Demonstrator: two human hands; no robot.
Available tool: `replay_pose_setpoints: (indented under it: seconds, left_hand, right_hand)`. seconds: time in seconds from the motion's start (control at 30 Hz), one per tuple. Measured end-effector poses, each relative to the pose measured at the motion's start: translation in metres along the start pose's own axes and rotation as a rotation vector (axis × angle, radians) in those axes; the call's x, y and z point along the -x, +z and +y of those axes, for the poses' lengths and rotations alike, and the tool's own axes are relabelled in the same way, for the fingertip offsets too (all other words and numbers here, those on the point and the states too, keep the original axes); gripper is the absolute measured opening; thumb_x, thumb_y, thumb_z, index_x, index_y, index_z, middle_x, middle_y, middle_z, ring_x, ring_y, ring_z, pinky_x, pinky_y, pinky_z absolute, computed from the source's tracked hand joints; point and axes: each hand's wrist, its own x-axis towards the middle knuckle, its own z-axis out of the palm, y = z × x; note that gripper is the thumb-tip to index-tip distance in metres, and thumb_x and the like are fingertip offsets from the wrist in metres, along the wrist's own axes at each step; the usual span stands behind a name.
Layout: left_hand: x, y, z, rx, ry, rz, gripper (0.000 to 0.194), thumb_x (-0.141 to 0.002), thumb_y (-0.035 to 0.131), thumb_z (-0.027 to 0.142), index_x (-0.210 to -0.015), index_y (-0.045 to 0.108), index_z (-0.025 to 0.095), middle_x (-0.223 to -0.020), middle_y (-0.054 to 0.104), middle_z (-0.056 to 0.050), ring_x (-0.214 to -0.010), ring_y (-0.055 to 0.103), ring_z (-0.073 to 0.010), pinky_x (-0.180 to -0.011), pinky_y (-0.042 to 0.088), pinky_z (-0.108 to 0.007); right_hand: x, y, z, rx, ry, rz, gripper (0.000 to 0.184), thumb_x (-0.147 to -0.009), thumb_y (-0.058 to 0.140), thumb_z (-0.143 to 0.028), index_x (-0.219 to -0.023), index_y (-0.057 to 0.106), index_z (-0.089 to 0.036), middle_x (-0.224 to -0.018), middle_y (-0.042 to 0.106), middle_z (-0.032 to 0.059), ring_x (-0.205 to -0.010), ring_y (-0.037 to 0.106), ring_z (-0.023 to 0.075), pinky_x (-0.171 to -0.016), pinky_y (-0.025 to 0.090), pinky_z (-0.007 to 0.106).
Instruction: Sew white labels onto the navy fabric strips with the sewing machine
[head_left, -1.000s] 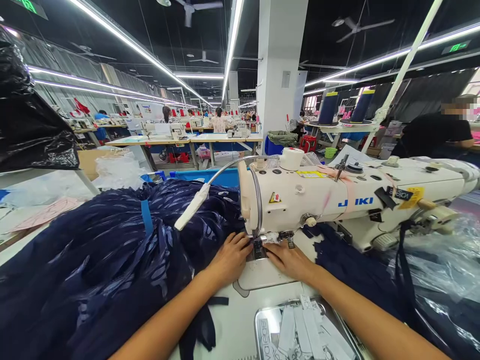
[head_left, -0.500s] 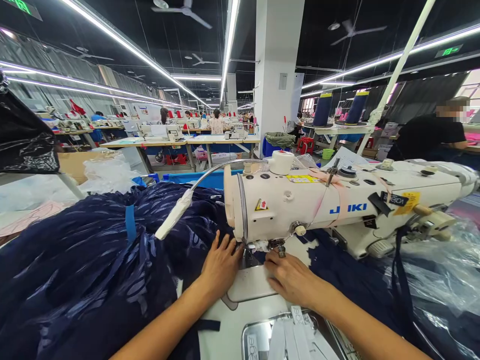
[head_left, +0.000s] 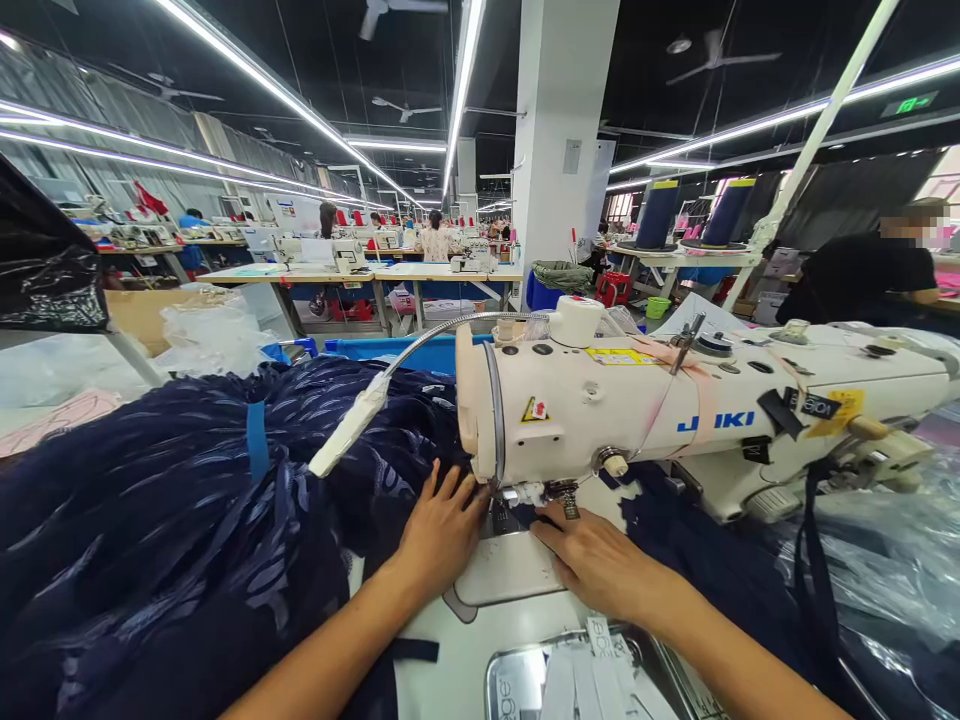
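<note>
A white sewing machine stands in front of me with its needle area over a pale bed plate. My left hand rests left of the presser foot, fingers spread on dark cloth. On the other side, my right hand is closed, thumb and forefinger at the edge of a small piece of navy fabric under the needle area. Its fingertips are partly hidden by the machine head. A large heap of navy garments, banded with a blue strip, lies beside my left arm.
A metal tray of white labels sits near my right forearm. A flexible lamp arches over the heap. Clear plastic lies at right, near thread cones. A person in black sits at far right.
The view has shifted slightly, so the machine appears a little further right. My right hand sits slightly further right and lower. The left hand has hardly moved.
</note>
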Motion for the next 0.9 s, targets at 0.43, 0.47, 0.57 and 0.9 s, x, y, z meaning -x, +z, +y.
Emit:
replay_pose_setpoints:
  seconds: [0.43, 0.47, 0.57, 0.9]
  left_hand:
    - [0.0, 0.0, -0.002, 0.012, 0.014, -0.038, 0.025, -0.079, 0.051, 0.021, -0.102, 0.059, 0.02, -0.112, 0.055, -0.007, -0.112, 0.042, -0.0284, -0.103, 0.019, -0.054]
    - [0.0, 0.0, -0.002, 0.011, 0.015, -0.04, 0.025, -0.079, 0.051, 0.021, -0.102, 0.059, 0.02, -0.112, 0.055, -0.007, -0.112, 0.042, -0.0284, -0.103, 0.019, -0.054]
    - [-0.001, -0.002, -0.002, 0.015, 0.019, -0.045, 0.025, -0.078, 0.051, 0.02, -0.102, 0.059, 0.02, -0.111, 0.056, -0.007, -0.111, 0.043, -0.0274, -0.103, 0.019, -0.054]
    - [-0.003, 0.0, -0.004, 0.038, 0.012, -0.06, 0.028, -0.077, 0.051, 0.02, -0.103, 0.059, 0.022, -0.106, 0.057, -0.005, -0.111, 0.043, -0.0257, -0.104, 0.018, -0.052]
  right_hand:
    - [-0.008, 0.018, 0.013, 0.015, -0.12, 0.209, 0.024, -0.078, 0.044, -0.002, -0.089, 0.061, -0.014, -0.091, 0.063, 0.0098, -0.086, 0.057, 0.0209, -0.074, 0.047, 0.032]
    - [-0.009, 0.021, 0.013, 0.023, -0.136, 0.222, 0.022, -0.079, 0.044, -0.002, -0.087, 0.061, -0.014, -0.092, 0.063, 0.0097, -0.086, 0.056, 0.0204, -0.074, 0.047, 0.032]
    - [-0.009, 0.027, 0.009, 0.029, -0.168, 0.211, 0.019, -0.079, 0.046, -0.002, -0.084, 0.06, -0.014, -0.094, 0.06, 0.0101, -0.087, 0.055, 0.0191, -0.076, 0.046, 0.031]
    - [-0.011, 0.03, -0.002, 0.01, -0.178, 0.174, 0.017, -0.081, 0.045, -0.003, -0.085, 0.058, -0.013, -0.09, 0.057, 0.009, -0.089, 0.054, 0.0179, -0.074, 0.046, 0.029]
